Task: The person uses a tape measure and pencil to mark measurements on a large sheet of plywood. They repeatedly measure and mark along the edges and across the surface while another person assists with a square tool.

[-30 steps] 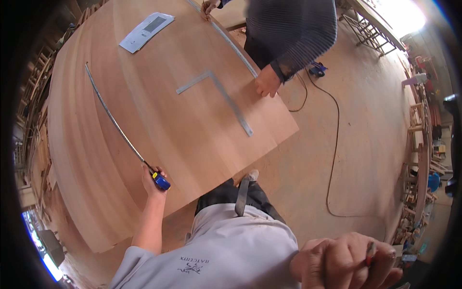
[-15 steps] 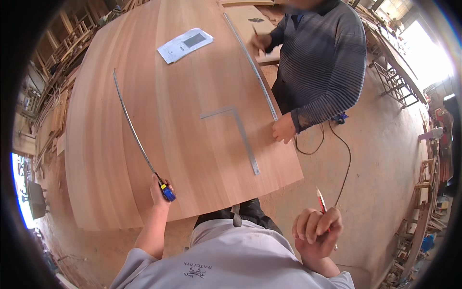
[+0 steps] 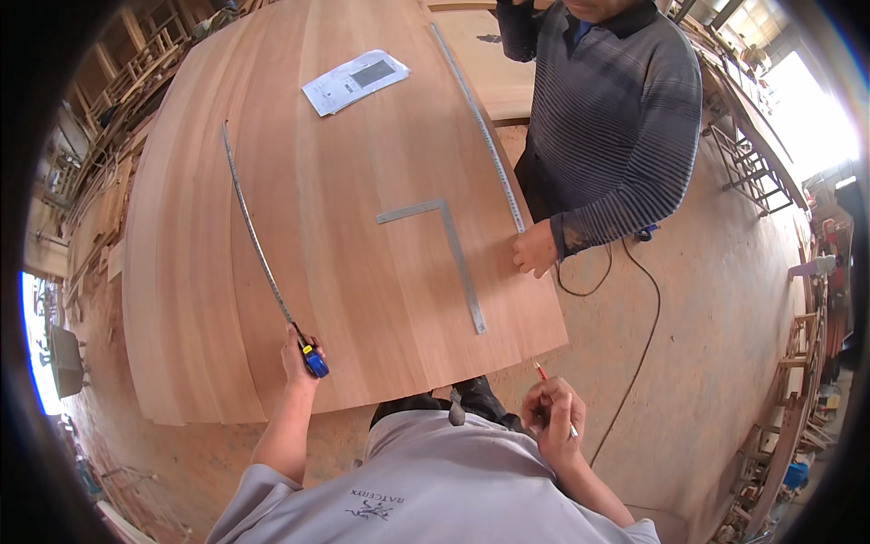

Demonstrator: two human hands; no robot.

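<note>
A large pale wooden panel [image 3: 362, 299] lies in front of me. Over its near left part my left hand [image 3: 299, 356] grips a blue and yellow tape measure [image 3: 315, 364], whose blade [image 3: 246, 218] stretches away from me across the wood. Off the panel's near right corner, my right hand [image 3: 555, 415] is closed around a red and white pencil [image 3: 541, 373], its tip pointing toward the panel. A metal L-shaped carpenter's square [image 3: 458, 258] rests on the wood right of centre. Farther off is a printed paper sheet [image 3: 335, 94].
A co-worker [image 3: 616, 136] in a striped sweater stands at the right edge, one hand [image 3: 536, 247] at the end of a long metal ruler [image 3: 480, 127]. A dark cable [image 3: 648, 344] runs over the floor. Stacked timber [image 3: 100, 199] lines the left; racks [image 3: 752, 172] stand far right.
My right hand has moved left, toward the panel, and the pencil now tilts left. The co-worker's far hand has lifted away from the panel toward the head. My left hand stays with the tape measure.
</note>
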